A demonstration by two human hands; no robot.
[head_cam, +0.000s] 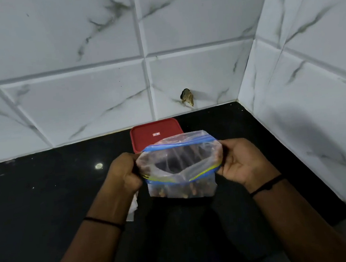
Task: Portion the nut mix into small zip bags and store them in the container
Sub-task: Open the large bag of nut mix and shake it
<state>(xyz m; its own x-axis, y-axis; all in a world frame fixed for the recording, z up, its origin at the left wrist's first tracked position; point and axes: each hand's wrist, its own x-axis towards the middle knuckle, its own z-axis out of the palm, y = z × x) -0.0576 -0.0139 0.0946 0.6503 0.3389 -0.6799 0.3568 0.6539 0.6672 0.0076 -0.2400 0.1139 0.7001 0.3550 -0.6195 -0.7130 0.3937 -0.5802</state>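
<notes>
Clear zip bag point(179, 169) with blue and yellow-green seal strips, mouth pulled wide open, brown nut mix point(181, 191) dim at the bottom. Held up above the black counter point(46, 199), in front of the red container lid point(155, 136). Left hand point(125, 175) pinching the left edge, right hand point(242, 163) gripping the right edge. White scrap point(133, 208) half hidden behind the left wrist. Marble-tiled wall point(77, 94) behind, with a dark chipped hole point(187, 97).
</notes>
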